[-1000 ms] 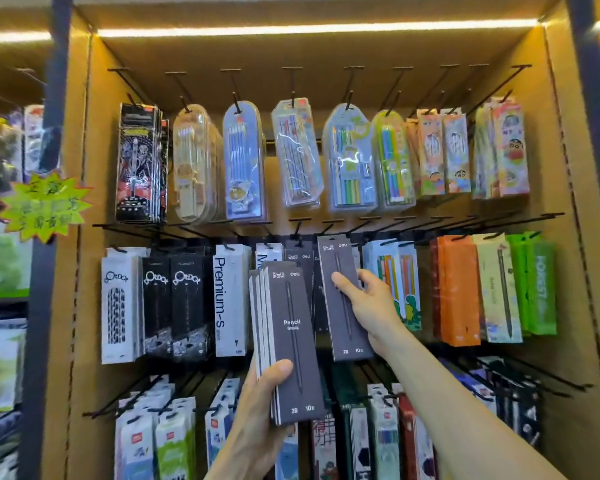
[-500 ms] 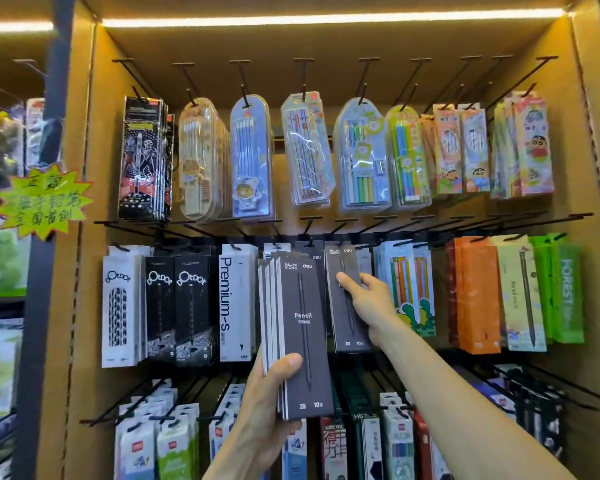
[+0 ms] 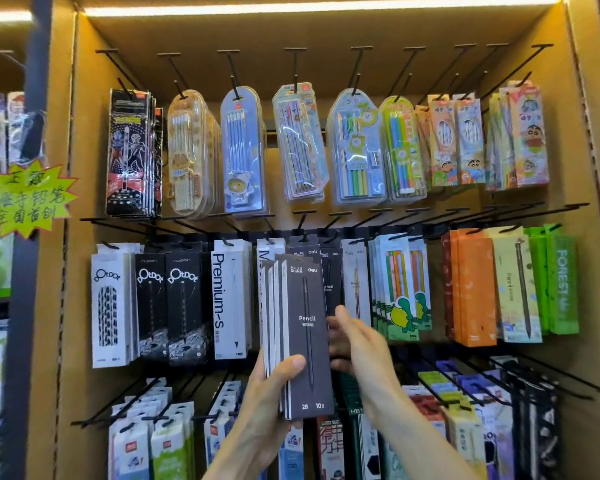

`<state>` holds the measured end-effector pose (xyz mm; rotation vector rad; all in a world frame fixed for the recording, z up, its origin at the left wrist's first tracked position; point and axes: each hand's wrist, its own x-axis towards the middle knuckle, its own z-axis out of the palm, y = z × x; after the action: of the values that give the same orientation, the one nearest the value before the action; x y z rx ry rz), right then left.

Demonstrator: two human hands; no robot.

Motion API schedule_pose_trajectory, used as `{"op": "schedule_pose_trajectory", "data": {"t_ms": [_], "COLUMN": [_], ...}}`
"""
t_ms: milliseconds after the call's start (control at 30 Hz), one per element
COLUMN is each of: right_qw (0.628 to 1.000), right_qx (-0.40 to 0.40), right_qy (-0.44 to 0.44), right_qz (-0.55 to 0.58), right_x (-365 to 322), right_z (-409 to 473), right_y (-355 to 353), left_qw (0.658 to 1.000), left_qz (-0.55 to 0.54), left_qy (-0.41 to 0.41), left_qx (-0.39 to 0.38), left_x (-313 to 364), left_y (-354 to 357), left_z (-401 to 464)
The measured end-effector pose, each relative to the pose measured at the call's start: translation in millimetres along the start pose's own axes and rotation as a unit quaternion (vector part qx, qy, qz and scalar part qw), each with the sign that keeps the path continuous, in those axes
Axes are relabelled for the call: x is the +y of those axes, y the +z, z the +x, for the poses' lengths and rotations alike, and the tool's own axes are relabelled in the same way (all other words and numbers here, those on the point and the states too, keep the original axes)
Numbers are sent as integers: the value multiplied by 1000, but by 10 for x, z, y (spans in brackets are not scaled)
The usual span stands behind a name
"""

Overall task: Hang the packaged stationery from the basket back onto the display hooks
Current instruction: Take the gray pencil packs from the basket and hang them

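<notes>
Before hooks (image 3: 302,233), left hand (image 3: 274,386) grips pencil packs (image 3: 305,334); right hand (image 3: 361,341) seemingly open.

Two bare forearms come up from the bottom edge of the view, each ending in one of the hands. No sleeve, cuff or glove shows on either arm up to where the view cuts it off. The left hand (image 3: 274,386) shows a short, plain thumbnail. The right hand (image 3: 361,344) is slightly blurred, so its nails and finer details cannot be made out.
</notes>
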<state>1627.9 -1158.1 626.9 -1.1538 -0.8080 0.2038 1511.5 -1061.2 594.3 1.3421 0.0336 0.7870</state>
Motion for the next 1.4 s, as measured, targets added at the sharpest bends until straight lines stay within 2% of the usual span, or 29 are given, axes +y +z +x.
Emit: {"op": "schedule_pose_trajectory", "data": {"t_ms": [67, 233, 400, 667, 933, 1233, 1333, 1400], "right_qw": [999, 999, 998, 997, 994, 985, 963, 958], "right_qx": [-53, -54, -14, 10, 69, 116, 160, 173], "right_qy": [-7, -6, -8, -75, -83, 32, 21, -26], "right_qz": [0, 0, 54, -9, -18, -121, -214, -227], "right_x": [-1, -4, -59, -326, -236, -13, 31, 40], "right_z": [-233, -272, -197, 261, 269, 1040, 931, 653], "right_y": [-32, -93, -183, -233, -256, -37, -40, -37], "left_qw": [1000, 999, 998, 997, 998, 998, 999, 999], "left_qz": [1, -23, -52, -42, -47, -50, -35, -31], "left_qy": [-4, -21, -14, -39, -30, -12, -8, -8], "left_qx": [1, 7, 21, 55, 43, 20, 14, 13], "left_x": [-35, -96, -94, -126, -109, -65, -40, -42], "left_y": [44, 108, 63, -84, -131, -58, -33, -35], "left_z": [-9, -45, -51, 45, 54, 37, -10, -34]}}
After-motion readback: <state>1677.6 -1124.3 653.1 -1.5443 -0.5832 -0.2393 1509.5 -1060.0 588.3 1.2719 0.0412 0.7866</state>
